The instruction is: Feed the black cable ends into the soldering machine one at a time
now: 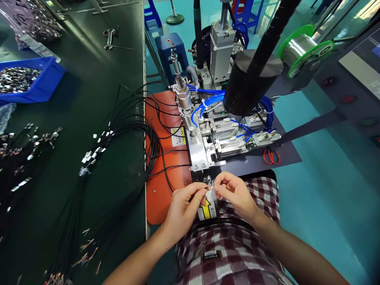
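My left hand [185,204] is closed in a pinch, thumb against forefinger, at the near edge of the machine. Facing it, my right hand [236,194] is pinched too, its other fingers curled. Some thin wires [210,184] show between the two sets of fingertips; their ends are too small to make out. Just under the hands is a white label with a yellow arrow [205,209]. The metal fixture [198,154] of the machine stands directly beyond them, with several black cables [175,151] running into its left side.
Left of the machine, a coil of black cables [152,152] spans the dark table [124,23] and the orange plate [160,209]. A blue bin [50,81] holds small metal parts. Red scissors [271,156] lie right of the fixture. A solder wire spool [303,47] and a black cylinder [252,83] hang above.
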Available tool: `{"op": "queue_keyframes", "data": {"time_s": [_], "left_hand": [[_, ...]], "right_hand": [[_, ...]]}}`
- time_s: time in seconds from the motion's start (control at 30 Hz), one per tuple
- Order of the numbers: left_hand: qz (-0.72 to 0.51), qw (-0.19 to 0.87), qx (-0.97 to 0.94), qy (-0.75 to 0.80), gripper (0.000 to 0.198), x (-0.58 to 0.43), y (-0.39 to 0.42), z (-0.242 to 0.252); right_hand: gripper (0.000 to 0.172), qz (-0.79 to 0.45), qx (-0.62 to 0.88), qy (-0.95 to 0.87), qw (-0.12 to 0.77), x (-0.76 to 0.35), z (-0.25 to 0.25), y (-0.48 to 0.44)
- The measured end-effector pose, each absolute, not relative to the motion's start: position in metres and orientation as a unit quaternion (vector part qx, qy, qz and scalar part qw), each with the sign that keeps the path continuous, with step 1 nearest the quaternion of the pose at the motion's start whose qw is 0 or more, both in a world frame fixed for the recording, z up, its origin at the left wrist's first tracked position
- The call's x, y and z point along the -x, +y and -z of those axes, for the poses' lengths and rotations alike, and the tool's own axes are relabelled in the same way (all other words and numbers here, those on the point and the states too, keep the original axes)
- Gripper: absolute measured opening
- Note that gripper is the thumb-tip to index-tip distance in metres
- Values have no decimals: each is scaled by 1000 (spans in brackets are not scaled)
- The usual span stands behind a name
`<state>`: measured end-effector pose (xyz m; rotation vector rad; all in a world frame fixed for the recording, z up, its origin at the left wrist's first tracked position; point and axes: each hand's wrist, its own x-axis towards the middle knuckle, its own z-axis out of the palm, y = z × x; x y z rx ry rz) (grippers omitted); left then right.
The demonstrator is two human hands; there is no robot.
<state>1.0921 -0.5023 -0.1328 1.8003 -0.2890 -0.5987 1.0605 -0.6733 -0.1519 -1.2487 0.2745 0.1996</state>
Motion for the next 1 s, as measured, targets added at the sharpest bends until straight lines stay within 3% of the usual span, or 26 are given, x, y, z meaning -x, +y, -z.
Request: {"op": "queue_keyframes", "data": {"time_s": [0.43,0.67,0.87,1.0], "left_hand": [[256,563,-772,-144,22,-1091,-503,132],[269,561,-767,-158,24,-1092,-501,130],[273,560,-767,-154,23,-1091,-502,132],[272,566,-763,-153,24,-1091,-503,132]], "right_hand": [[12,-62,616,86,780,-1058,152,-682],[14,-64,658,73,747,-1060,154,-684],[4,72,727,74,679,-1051,150,-683],[4,86,752,26,653,-1047,145,-681]]}}
